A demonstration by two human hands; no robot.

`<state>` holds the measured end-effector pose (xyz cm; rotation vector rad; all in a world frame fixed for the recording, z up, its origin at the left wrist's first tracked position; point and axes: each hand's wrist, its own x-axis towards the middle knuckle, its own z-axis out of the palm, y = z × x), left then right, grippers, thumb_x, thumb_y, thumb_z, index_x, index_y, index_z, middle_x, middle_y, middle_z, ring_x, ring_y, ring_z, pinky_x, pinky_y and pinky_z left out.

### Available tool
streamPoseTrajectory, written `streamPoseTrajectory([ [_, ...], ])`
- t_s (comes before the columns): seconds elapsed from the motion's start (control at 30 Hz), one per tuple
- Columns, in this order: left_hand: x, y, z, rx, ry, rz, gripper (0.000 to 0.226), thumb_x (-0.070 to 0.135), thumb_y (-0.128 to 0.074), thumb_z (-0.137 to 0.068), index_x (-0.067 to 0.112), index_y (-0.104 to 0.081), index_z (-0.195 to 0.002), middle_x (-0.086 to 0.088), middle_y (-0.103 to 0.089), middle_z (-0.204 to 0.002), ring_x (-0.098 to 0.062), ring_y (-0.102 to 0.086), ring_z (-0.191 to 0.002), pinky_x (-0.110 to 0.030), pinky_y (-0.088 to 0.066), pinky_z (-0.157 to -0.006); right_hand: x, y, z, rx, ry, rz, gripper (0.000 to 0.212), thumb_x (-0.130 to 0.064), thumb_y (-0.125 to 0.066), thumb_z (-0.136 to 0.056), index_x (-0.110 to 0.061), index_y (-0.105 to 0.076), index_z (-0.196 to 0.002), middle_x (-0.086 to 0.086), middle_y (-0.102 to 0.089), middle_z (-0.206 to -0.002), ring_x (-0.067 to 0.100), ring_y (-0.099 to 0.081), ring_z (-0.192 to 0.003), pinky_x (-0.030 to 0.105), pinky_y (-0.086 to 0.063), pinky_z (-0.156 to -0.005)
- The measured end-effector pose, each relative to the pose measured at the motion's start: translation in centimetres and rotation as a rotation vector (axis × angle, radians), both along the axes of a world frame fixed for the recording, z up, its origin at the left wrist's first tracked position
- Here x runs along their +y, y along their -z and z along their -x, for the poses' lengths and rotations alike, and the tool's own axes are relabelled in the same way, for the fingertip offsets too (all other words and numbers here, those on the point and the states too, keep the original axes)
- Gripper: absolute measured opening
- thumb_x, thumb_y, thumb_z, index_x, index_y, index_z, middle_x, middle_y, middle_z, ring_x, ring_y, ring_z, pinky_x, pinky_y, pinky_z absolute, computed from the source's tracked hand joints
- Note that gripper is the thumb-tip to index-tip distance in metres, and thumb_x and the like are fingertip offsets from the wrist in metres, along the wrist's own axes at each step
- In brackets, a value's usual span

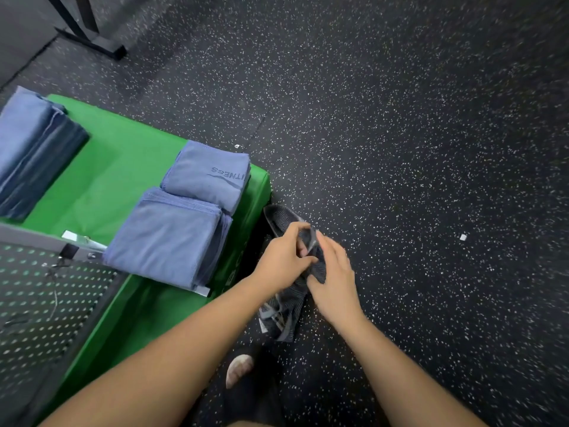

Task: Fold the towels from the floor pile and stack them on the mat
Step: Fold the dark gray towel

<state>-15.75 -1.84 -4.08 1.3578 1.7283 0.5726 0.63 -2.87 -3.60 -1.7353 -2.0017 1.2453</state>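
Note:
A dark grey striped towel (284, 315) hangs bunched between my hands just off the right edge of the green mat (114, 177). My left hand (284, 261) pinches its upper part. My right hand (334, 285) is closed on the cloth beside it. Part of the towel (278, 218) sticks up behind my fingers. On the mat lie folded blue towels: a near stack (166, 238), a smaller one with lettering (209, 177) behind it, and a tall stack (34, 149) at the far left.
Black speckled rubber floor (415, 149) spreads to the right and ahead. A grey perforated panel (46, 300) covers the mat's near left. A black metal frame base (92, 41) stands at the far left. My foot (238, 369) shows below the towel.

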Motion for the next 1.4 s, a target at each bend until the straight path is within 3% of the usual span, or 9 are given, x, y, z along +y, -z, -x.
streamPoseTrajectory([
  [0.13,0.0,-2.4,0.5,-0.062,-0.054,-0.029,0.054,0.009,-0.082,-0.085,0.029,-0.058,-0.128,0.01,-0.067,-0.088,-0.004,-0.063,-0.073,-0.028,-0.055,-0.078,3.6,-3.2,0.1,-0.036,-0.25,-0.147,0.09,-0.01,-0.069,-0.084,-0.048,-0.035,-0.158,-0.018,-0.039,-0.161,0.012,-0.028,-0.156,0.046,-0.019,-0.13],
  [0.23,-0.6,-4.4,1.1,-0.121,-0.073,-0.033,0.047,0.003,-0.072,-0.088,0.029,-0.062,-0.126,0.012,-0.074,-0.093,-0.001,-0.062,-0.073,-0.018,-0.051,-0.076,5.8,-5.8,-0.1,0.001,-0.328,-0.185,0.068,-0.013,-0.071,-0.084,-0.042,-0.047,-0.141,-0.022,-0.055,-0.143,0.009,-0.044,-0.144,0.045,-0.028,-0.126],
  [0.4,-1.3,-7.8,1.4,-0.19,-0.109,-0.046,0.033,0.016,-0.086,-0.09,0.033,-0.072,-0.115,0.009,-0.079,-0.089,-0.012,-0.072,-0.083,-0.024,-0.053,-0.083,6.4,-8.5,-0.1,-0.002,-0.38,0.099,0.052,-0.019,-0.071,-0.085,-0.042,-0.043,-0.124,-0.014,-0.072,-0.114,0.021,-0.07,-0.094,0.039,-0.055,-0.083],
  [0.53,-0.8,-10.8,1.3,-0.105,-0.029,-0.105,0.009,0.029,-0.087,-0.089,0.033,-0.079,-0.092,0.012,-0.079,-0.085,-0.01,-0.066,-0.073,-0.035,-0.057,-0.079,6.0,-9.6,-0.6,-0.027,-0.399,0.091,0.031,-0.028,-0.069,-0.085,-0.037,-0.063,-0.114,-0.007,-0.072,-0.09,0.014,-0.066,-0.083,0.037,-0.058,-0.08],
  [0.67,0.1,-15.2,0.7,-0.096,-0.003,-0.186,0.009,0.026,-0.086,-0.09,0.031,-0.079,-0.091,0.015,-0.078,-0.084,-0.005,-0.071,-0.082,-0.032,-0.058,-0.083,6.7,-12.5,-2.4,0.007,-0.381,-0.012,0.011,-0.037,-0.076,-0.093,-0.031,-0.067,-0.097,-0.007,-0.059,-0.072,0.004,-0.05,-0.065,0.033,-0.046,-0.069],
  [0.83,1.3,-21.1,-1.2,-0.155,-0.014,-0.278,0.017,0.017,-0.081,-0.095,0.032,-0.079,-0.102,0.02,-0.074,-0.084,0.002,-0.067,-0.081,-0.031,-0.056,-0.089,6.9,-18.5,-5.7,0.057,-0.34,-0.194,0.038,-0.041,-0.074,-0.099,-0.026,-0.05,-0.073,-0.008,-0.053,-0.073,-0.001,-0.05,-0.07,0.021,-0.035,-0.065],
  [0.97,1.6,-26.2,-3.7,-0.167,0.055,-0.346,0.024,0.019,-0.08,-0.097,0.031,-0.079,-0.117,0.022,-0.072,-0.084,0.003,-0.065,-0.082,-0.026,-0.054,-0.09,6.3,-23.6,-8.8,0.063,-0.296,-0.291,0.041,-0.04,-0.066,-0.105,-0.03,-0.044,-0.071,-0.007,-0.048,-0.073,0.005,-0.046,-0.068,0.031,-0.037,-0.066],
  [1.17,1.2,-32.8,-9.1,-0.089,0.201,-0.449,0.016,0.02,-0.086,-0.09,0.03,-0.08,-0.102,0.01,-0.074,-0.088,-0.004,-0.066,-0.083,-0.023,-0.052,-0.082,4.1,-29.8,-13.7,0.117,-0.118,-0.347,0.031,-0.036,-0.062,-0.108,-0.015,-0.06,-0.085,0.002,-0.059,-0.07,0.006,-0.042,-0.061,0.032,-0.036,-0.059],
  [1.4,0.5,-36.7,-15.6,-0.169,0.129,-0.544,0.009,0.022,-0.086,-0.089,0.029,-0.079,-0.09,0.008,-0.073,-0.084,-0.004,-0.062,-0.076,-0.025,-0.051,-0.075,1.2,-35.2,-19.4,0.16,0.066,-0.402,0.037,-0.039,-0.07,-0.101,-0.022,-0.048,-0.076,-0.01,-0.046,-0.062,0.006,-0.039,-0.059,0.027,-0.033,-0.056],
])
